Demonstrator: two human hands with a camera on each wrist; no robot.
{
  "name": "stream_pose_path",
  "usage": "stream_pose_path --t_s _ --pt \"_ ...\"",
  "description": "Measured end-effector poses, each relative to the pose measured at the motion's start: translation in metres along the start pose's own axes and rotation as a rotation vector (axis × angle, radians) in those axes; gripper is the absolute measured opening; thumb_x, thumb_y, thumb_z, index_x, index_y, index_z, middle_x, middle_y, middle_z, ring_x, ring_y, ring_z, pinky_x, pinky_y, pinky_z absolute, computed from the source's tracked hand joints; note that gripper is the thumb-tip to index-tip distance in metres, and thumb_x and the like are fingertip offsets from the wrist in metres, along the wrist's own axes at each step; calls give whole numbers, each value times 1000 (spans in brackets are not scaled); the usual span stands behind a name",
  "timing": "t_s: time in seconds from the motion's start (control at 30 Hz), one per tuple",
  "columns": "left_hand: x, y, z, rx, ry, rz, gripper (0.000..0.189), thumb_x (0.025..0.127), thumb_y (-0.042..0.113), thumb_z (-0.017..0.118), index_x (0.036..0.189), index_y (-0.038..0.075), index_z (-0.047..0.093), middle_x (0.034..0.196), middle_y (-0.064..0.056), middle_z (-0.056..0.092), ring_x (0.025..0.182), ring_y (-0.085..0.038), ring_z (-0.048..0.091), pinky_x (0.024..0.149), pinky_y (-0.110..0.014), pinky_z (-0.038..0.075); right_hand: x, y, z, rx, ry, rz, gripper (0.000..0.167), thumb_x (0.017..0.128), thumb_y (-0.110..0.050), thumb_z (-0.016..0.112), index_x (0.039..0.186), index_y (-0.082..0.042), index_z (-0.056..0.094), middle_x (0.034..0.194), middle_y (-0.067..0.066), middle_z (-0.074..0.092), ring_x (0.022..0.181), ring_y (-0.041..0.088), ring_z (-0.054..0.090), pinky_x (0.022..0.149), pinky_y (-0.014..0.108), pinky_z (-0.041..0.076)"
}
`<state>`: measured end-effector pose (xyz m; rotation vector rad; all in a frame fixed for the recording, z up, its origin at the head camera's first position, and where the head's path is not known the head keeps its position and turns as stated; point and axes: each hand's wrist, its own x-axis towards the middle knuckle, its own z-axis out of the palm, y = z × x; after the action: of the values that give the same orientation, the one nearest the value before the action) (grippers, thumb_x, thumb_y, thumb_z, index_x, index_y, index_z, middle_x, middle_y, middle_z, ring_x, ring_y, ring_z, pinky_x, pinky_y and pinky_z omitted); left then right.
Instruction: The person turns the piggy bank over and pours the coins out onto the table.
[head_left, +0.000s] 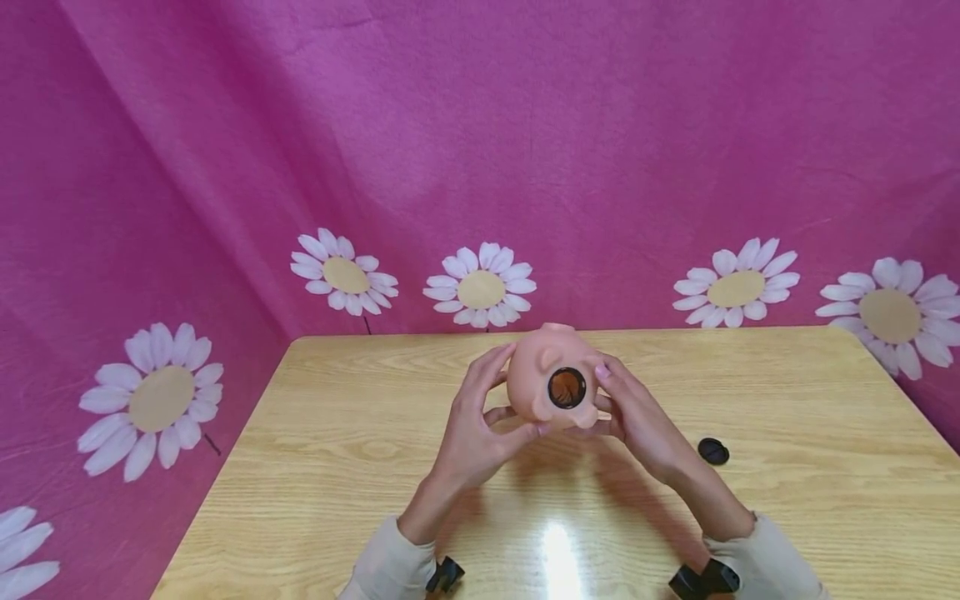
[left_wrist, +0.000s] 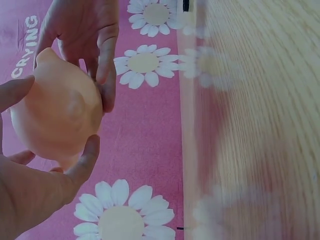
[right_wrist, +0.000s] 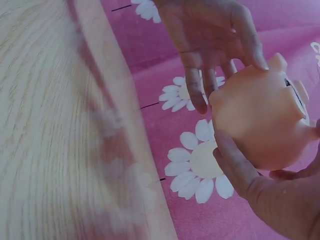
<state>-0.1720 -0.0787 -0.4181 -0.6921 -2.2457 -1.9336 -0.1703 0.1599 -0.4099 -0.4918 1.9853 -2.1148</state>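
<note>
A pink piggy bank [head_left: 531, 387] is held up above the table between both hands, its underside with stubby feet turned toward the head camera. A round black-rimmed hole [head_left: 567, 388] gapes in that underside, and its inside looks orange-brown. My left hand [head_left: 474, 433] grips the bank's left side, fingers curved around it and thumb near the bottom. On the other side my right hand [head_left: 651, 429] holds it, thumb by the hole. Both wrist views show the bank's smooth body [left_wrist: 60, 112] between the two hands. A small black round plug [head_left: 713, 452] lies on the table, right of the right hand.
The light wood-grain table [head_left: 337, 467] spans the lower view, with a bright reflection near its front. Behind it and at the left hangs a magenta cloth [head_left: 600, 150] printed with white daisies. Black devices [head_left: 705, 579] sit at both wrists, beside beige sleeves [head_left: 393, 562].
</note>
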Motion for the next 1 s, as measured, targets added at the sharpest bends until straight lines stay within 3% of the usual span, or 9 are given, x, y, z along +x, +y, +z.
stream_pose_path --t_s 0.1,0.2,0.33,0.53,0.77,1.0 --pt "-1 1 0 -6 -2 -17 95 84 5 91 164 27 45 164 -4 44 138 -34 54 94 -32 65 -1 -3 -1 -21 21 5 61 119 -35 32 167 2 22 161 25 41 126 1 65 94 30 64" --pt "-1 1 -1 -30 -15 -32 95 85 4 89 165 27 43 160 -6 47 137 -34 57 95 -31 65 -2 -5 -2 -36 41 2 60 119 -33 35 167 1 23 162 31 38 125 2 65 93 28 64" --pt "-1 1 -3 -67 -42 -40 96 85 -2 86 166 24 41 160 -9 48 138 -37 59 95 -33 65 -3 -8 -3 -70 60 -23 57 118 -30 39 166 0 28 156 25 44 126 5 64 94 28 64" --pt "0 2 -5 -76 -50 -96 83 92 -8 65 165 26 43 165 -7 46 141 -35 58 94 -29 65 -4 -9 -6 -117 67 -53 55 117 -24 44 166 -3 33 149 17 50 125 2 63 94 29 64" --pt "1 6 -6 -183 -39 -120 54 111 13 54 164 14 43 164 -15 46 138 -39 59 95 -39 66 -6 -13 -7 -158 74 -67 57 112 -18 54 166 -10 36 159 28 45 124 2 66 96 26 62" --pt "3 8 -3 -174 43 -169 45 114 25 53 157 12 51 158 -13 54 129 -32 68 90 -39 67 -7 -8 -6 -253 73 -133 59 108 -12 62 164 -17 42 161 20 48 130 5 63 100 26 60"
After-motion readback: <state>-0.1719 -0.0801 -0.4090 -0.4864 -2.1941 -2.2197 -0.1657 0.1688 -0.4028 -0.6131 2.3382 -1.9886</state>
